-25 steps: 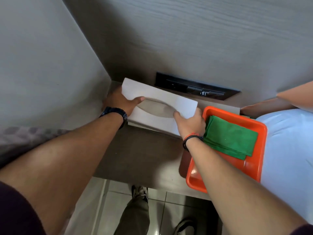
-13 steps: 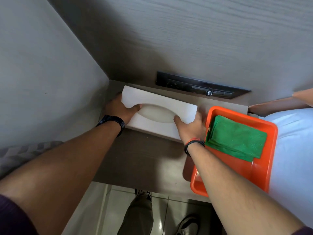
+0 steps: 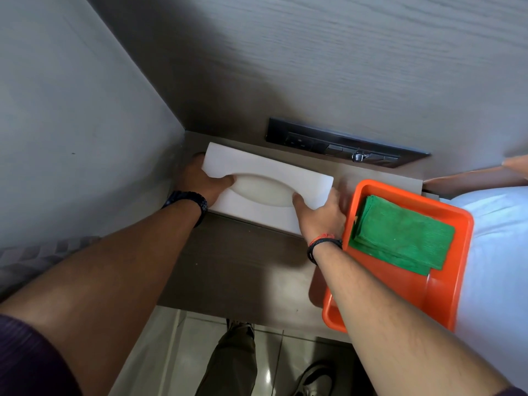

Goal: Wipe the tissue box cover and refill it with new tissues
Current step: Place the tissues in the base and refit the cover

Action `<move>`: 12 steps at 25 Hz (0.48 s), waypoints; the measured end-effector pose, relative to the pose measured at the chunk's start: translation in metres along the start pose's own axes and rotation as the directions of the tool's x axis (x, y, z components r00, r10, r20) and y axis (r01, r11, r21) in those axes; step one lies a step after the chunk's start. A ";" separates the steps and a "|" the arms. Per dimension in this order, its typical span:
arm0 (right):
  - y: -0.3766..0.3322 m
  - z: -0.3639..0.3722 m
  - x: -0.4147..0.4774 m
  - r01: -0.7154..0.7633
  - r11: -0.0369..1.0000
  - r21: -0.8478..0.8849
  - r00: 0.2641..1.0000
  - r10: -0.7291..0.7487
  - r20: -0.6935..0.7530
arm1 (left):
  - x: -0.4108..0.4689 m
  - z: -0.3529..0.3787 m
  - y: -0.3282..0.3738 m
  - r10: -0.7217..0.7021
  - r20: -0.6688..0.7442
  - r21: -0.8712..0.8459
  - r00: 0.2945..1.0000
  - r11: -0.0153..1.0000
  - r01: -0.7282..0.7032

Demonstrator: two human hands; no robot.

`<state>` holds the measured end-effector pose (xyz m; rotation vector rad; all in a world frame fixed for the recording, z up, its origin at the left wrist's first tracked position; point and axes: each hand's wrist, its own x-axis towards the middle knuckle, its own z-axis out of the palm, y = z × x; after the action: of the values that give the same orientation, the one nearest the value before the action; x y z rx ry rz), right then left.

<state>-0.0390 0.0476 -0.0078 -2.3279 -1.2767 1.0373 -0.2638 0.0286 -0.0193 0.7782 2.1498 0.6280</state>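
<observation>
A white tissue box cover with an oval opening lies at the back left of a brown bedside table, near the wall corner. My left hand grips its left end, thumb at the oval's left tip. My right hand grips its right end, thumb at the oval's right tip. The oval looks flat and pale; no tissue sticks out of it. A folded green cloth lies in an orange tray right of the cover.
A dark socket panel is set in the wood wall behind the cover. White bedding lies right of the tray. A grey wall closes the left side. Below the table edge are floor tiles, my leg and shoes.
Both hands have kept their grip while the cover went from lifted and tilted to lying lower, toward the back corner of the table. The tray and cloth have stayed put.
</observation>
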 end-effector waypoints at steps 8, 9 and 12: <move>0.002 0.000 0.003 -0.034 0.998 0.061 0.998 0.031 0.052 | 0.003 -0.001 0.000 -0.020 0.043 -0.155 0.999 0.988 0.026; 0.002 -0.001 0.003 -0.026 0.998 0.066 0.998 0.023 0.050 | 0.003 -0.002 -0.001 -0.017 0.041 -0.165 0.999 0.986 0.024; 0.004 0.000 0.002 0.028 0.996 0.081 1.000 -0.028 0.005 | 0.002 -0.003 -0.001 -0.010 0.020 -0.155 1.000 0.988 0.013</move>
<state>-0.0356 0.0470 -0.0105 -2.2423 -1.2428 1.0677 -0.2681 0.0289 -0.0193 0.6842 2.0580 0.7688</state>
